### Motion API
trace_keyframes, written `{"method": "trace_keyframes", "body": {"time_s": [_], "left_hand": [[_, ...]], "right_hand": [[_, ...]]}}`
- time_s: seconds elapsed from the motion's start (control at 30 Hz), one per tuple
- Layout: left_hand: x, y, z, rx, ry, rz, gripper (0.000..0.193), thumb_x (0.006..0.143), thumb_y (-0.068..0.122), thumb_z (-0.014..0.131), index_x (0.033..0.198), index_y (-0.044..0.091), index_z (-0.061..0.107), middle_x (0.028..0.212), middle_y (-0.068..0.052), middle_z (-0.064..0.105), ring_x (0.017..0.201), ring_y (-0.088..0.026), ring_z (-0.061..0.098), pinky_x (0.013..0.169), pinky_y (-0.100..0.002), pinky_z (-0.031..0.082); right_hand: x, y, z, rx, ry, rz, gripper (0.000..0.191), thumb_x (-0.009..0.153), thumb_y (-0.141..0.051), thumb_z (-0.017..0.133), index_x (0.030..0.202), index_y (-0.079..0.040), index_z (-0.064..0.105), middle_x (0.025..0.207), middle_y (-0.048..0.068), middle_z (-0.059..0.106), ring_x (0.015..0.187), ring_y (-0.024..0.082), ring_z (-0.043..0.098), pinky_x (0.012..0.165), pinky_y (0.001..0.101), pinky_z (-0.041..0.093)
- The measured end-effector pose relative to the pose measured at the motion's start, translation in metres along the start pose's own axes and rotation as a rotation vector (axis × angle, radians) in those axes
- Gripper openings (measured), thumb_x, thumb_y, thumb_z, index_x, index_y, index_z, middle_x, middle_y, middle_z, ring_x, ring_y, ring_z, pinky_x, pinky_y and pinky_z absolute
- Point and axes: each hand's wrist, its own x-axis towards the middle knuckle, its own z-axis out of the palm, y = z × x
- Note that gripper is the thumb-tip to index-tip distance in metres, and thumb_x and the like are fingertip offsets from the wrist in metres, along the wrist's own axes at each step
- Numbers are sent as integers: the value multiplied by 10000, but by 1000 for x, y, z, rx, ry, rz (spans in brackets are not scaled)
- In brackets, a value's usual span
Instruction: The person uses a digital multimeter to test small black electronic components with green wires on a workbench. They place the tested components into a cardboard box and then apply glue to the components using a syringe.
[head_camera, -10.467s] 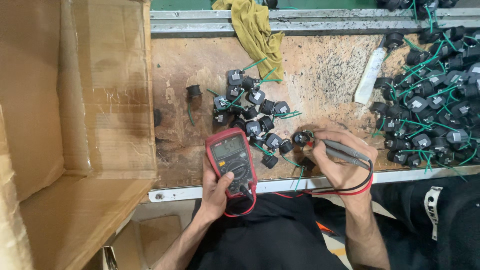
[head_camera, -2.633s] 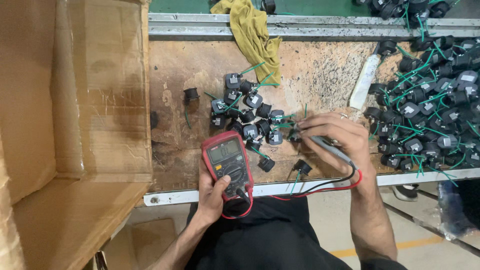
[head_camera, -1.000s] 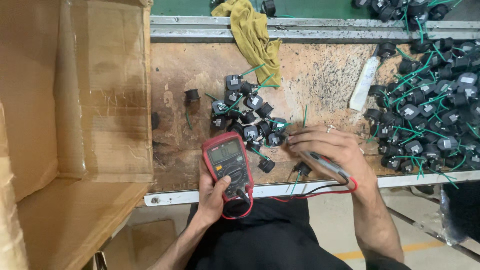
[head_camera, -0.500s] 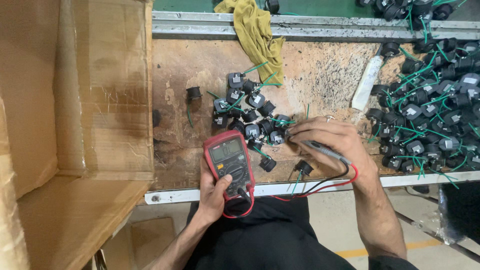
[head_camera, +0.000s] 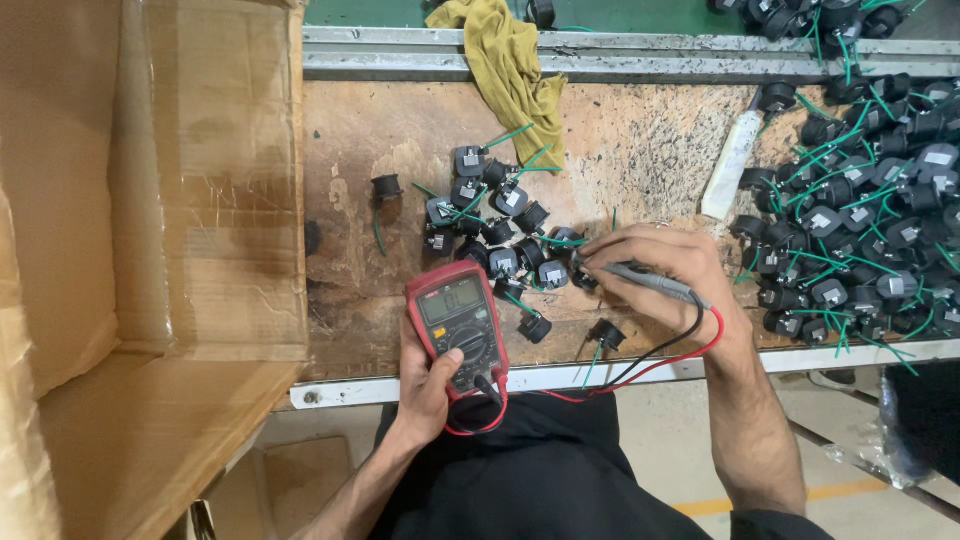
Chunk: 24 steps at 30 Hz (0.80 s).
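Showing scuffed, rough wooden bench (head_camera: 640, 150), glossy red plastic multimeter (head_camera: 458, 325), matt black plastic parts (head_camera: 500, 225) trailing green wires, crumpled yellow cloth (head_camera: 510, 60) lying at far edge, dull metal rail (head_camera: 620, 50), matt brown cardboard (head_camera: 200, 180)

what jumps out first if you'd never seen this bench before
The red handheld multimeter with a grey screen stands out first, held in the left hand at the bench's near edge. Beside it, the right hand presses grey test probes onto small black round parts with green wires clustered mid-bench. A far bigger heap of the same parts fills the right side, and a crumpled yellow cloth lies at the far edge.
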Motion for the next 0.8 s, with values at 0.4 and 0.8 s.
{"method": "trace_keyframes", "body": {"time_s": [0.4, 0.8], "left_hand": [[1, 6, 2, 21, -10, -12, 647, 849, -28, 502, 1467, 7, 317, 1296, -151, 578, 1159, -188, 625, 1025, -358, 542], [0, 2, -1, 48, 1, -11, 613, 855, -21, 504, 1447, 1, 347, 1282, -153, 589, 1149, -194, 630, 1026, -361, 538]], "right_hand": [[2, -3, -2, 44, 7, 43, 169, 828, -95, 715, 967, -4, 744, 1025, 129, 772, 935, 244, 777, 793, 316, 597], [-3, -3, 0, 56, 10, 41, 174, 838, -80, 711, 988, 5, 734, 1046, 140, 765, 982, 264, 761, 844, 340, 583]]}}
